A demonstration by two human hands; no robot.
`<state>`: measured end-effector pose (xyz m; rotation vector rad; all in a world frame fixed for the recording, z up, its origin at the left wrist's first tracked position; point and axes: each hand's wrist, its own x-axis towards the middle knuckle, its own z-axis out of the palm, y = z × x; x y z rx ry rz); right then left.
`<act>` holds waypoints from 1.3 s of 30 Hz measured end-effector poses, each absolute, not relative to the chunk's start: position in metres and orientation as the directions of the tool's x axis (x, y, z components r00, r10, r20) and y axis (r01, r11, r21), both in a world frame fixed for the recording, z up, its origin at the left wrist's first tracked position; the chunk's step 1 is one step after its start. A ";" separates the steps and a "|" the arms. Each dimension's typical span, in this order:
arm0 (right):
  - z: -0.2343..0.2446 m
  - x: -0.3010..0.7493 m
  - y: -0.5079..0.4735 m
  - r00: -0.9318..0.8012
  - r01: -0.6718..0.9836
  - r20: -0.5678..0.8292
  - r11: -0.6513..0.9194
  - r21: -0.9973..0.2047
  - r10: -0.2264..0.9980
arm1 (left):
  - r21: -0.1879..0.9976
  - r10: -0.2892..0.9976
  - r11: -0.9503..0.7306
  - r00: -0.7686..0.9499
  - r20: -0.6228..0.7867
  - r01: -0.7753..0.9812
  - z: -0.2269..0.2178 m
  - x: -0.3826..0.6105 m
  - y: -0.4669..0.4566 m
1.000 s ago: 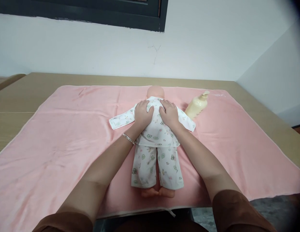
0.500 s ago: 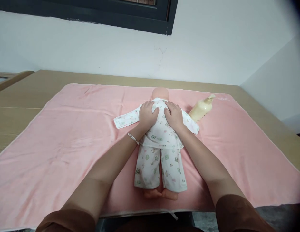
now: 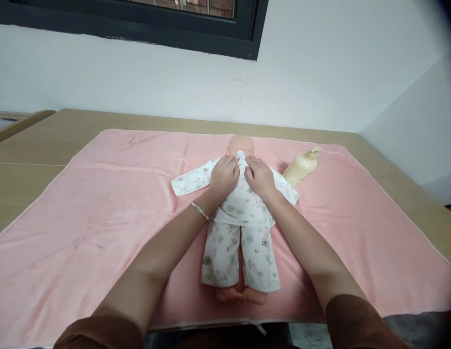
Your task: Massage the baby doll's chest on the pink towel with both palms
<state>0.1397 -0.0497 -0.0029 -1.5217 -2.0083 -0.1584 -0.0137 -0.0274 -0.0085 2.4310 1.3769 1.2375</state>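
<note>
A baby doll (image 3: 240, 218) in white printed pyjamas lies face down on a pink towel (image 3: 101, 208), head away from me, bare feet toward me. My left hand (image 3: 224, 175) lies flat and open on the doll's upper back, left of the spine. My right hand (image 3: 260, 176) lies the same way on the right side. The fingertips of both reach up near the collar, below the bald head (image 3: 241, 144). A thin bracelet (image 3: 199, 210) circles my left wrist.
A cream pump bottle (image 3: 301, 167) lies tilted on the towel just right of the doll's shoulder. The towel covers a wooden table (image 3: 43, 140) that meets a white wall, with a dark window frame (image 3: 138, 29) above.
Both hands have slid up the doll's back toward the neck, and the fingertips have come closer together. The view shifted slightly; the doll and bottle stay put.
</note>
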 end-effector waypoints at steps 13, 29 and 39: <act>-0.002 0.138 -0.051 -0.040 0.893 0.502 0.256 -0.371 0.864 | 0.503 0.799 -0.531 0.205 0.565 0.682 -0.013 -0.015 -0.021; -0.003 0.136 -0.053 0.019 0.886 0.519 0.226 -0.406 0.855 | 0.492 0.785 -0.506 0.141 0.604 0.709 -0.011 -0.014 -0.026; -0.006 0.138 -0.053 -0.046 0.905 0.558 0.271 -0.327 0.828 | 0.432 0.710 -0.566 0.148 0.689 0.702 -0.016 -0.014 -0.030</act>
